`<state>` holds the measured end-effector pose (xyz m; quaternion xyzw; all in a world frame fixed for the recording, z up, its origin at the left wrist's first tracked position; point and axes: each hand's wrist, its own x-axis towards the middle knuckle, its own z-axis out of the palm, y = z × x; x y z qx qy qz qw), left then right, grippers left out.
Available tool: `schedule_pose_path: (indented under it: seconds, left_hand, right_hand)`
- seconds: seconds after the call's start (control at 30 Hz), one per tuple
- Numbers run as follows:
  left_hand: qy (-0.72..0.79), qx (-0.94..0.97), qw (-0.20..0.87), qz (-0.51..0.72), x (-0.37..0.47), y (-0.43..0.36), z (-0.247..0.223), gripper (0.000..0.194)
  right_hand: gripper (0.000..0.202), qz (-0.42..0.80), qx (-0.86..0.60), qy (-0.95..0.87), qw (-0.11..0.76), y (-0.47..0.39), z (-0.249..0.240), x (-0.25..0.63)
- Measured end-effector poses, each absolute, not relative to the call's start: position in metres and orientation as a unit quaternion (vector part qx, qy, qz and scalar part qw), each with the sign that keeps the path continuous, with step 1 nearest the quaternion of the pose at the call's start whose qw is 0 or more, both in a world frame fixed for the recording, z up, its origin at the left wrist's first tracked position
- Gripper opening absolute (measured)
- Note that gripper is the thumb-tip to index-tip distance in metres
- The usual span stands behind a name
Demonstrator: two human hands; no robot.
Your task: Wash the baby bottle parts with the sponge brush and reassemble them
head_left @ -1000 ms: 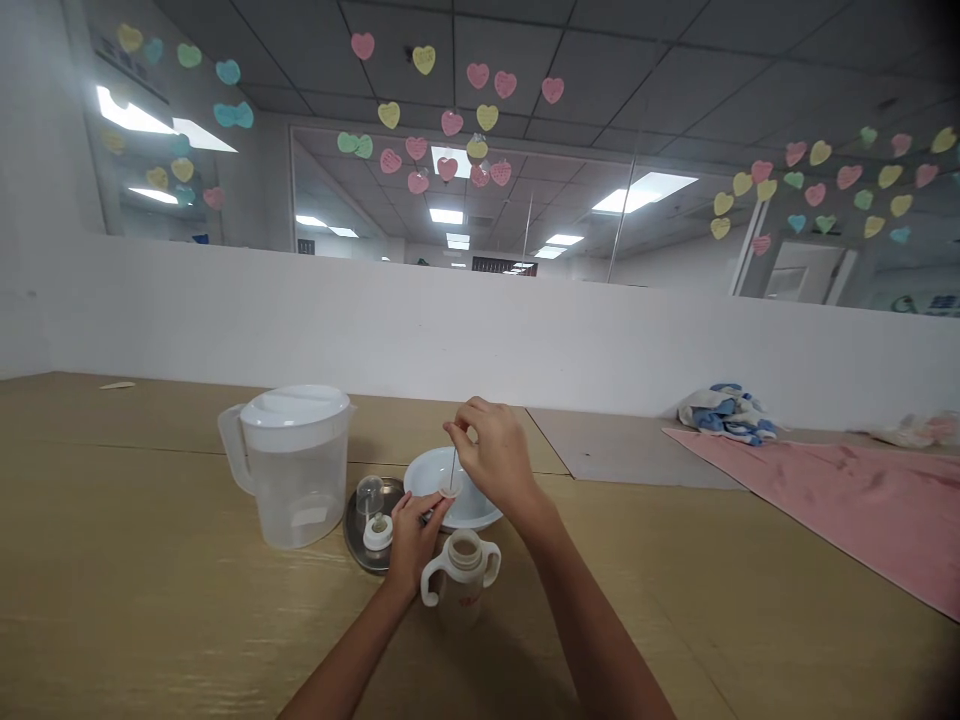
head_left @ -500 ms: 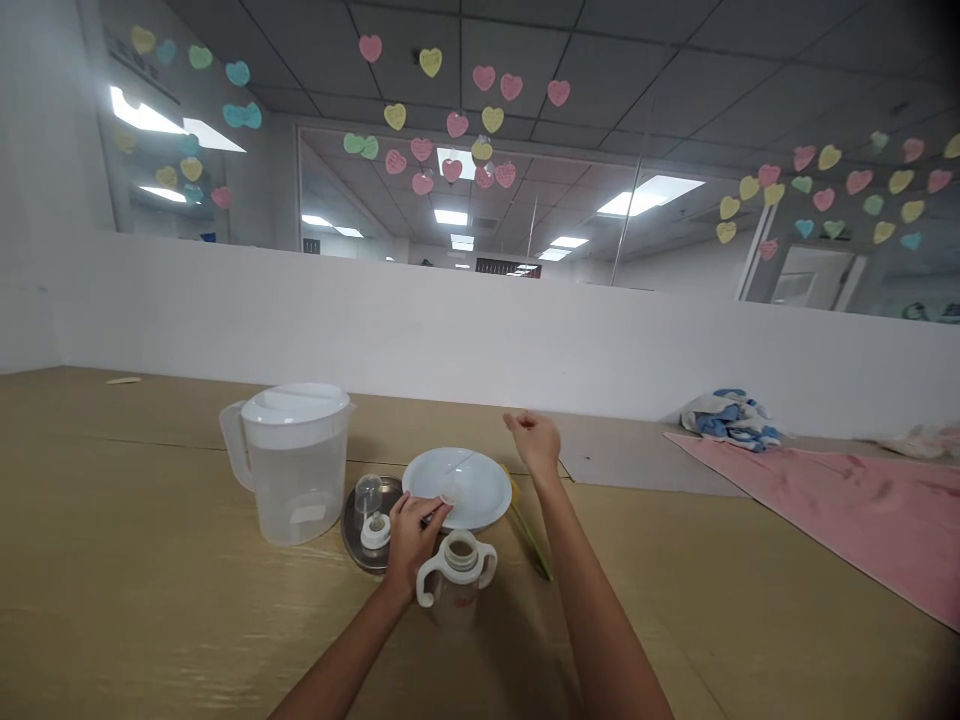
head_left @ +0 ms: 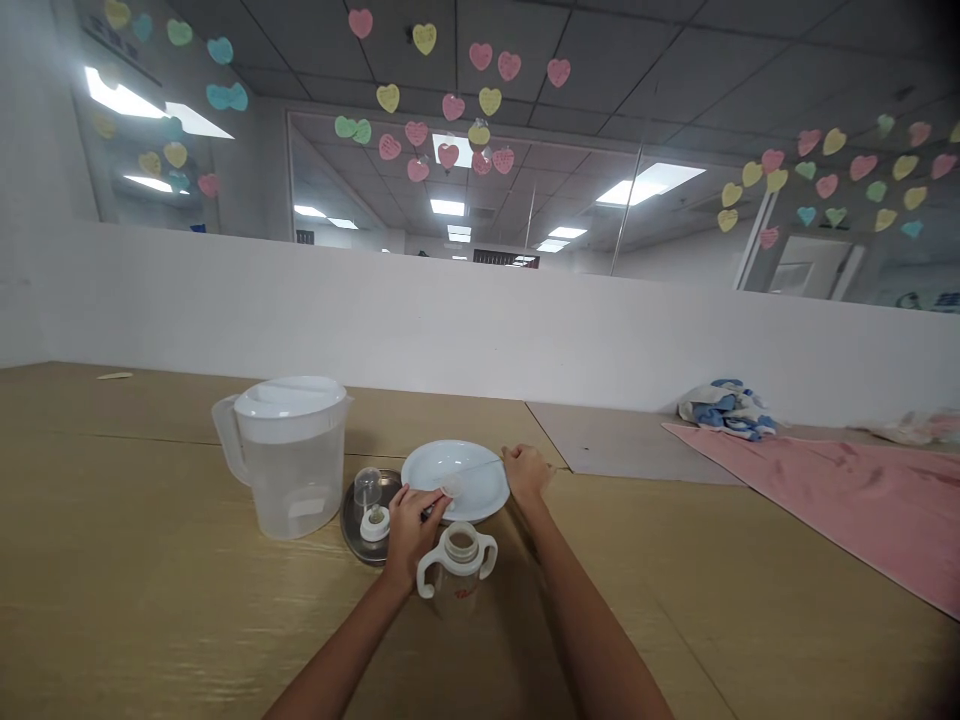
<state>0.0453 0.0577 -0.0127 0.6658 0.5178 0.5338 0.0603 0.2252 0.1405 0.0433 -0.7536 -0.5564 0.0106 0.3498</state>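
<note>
A small round piece (head_left: 451, 487), see-through and pale, is pinched between the thumb and finger of the left hand (head_left: 410, 527), just over the near side of a white bowl (head_left: 433, 459). The far end of a thin stick (head_left: 478, 467) seems to be pinched by the right hand (head_left: 528, 472), whose fingers are curled in. The stick is slanted over the bowl between both hands; whether it is joined to the round piece cannot be told.

The round piece looks very light, and it may be slippery if wet. It is best held by its edge. The stick looks skinny and could be bent easily, so a soft pinch near its end should be enough.

Just to the right of the left hand, a bottle (head_left: 459, 566) is stood upright, with no top on and two curved, smooth handles. To the left of that hand, a white ring (head_left: 375, 524) and a clear dome cap (head_left: 367, 486) are set on a round, shiny metal tray (head_left: 350, 538). Farther left is a big cloudy plastic jug (head_left: 294, 485).
</note>
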Motion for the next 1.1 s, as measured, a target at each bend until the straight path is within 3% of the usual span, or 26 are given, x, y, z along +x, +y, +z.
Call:
schedule_pose_path:
  seconds: [0.23,0.37,0.47,0.57,0.8,0.93,1.1]
  left_hand:
    - [0.517,0.668,0.066,0.530,0.045,0.057,-0.012,0.025]
    - [0.515,0.673,0.073,0.526,0.045,0.056,-0.012,0.025]
    - [0.518,0.675,0.079,0.521,0.044,0.054,-0.011,0.028]
    - [0.519,0.673,0.082,0.520,0.043,0.053,-0.010,0.030]
    - [0.518,0.664,0.111,0.528,0.043,0.052,-0.007,0.027]
    - [0.506,0.629,0.157,0.569,0.043,0.046,-0.002,0.040]
    - [0.508,0.602,0.166,0.594,0.043,0.041,0.002,0.041]
  right_hand:
    - [0.031,0.063,-0.695,-0.649,0.304,0.129,0.071,0.218]
    - [0.019,0.187,-0.563,-0.771,0.231,0.121,0.092,0.208]
    - [0.031,0.321,-0.405,-0.845,0.137,0.115,0.096,0.196]
    - [0.033,0.392,-0.302,-0.862,0.112,0.112,0.094,0.186]
    - [0.016,0.366,-0.354,-0.850,0.134,0.114,0.088,0.183]
    - [0.015,0.302,-0.403,-0.856,0.118,0.115,0.090,0.191]
    - [0.010,0.218,-0.491,-0.839,0.085,0.114,0.094,0.198]
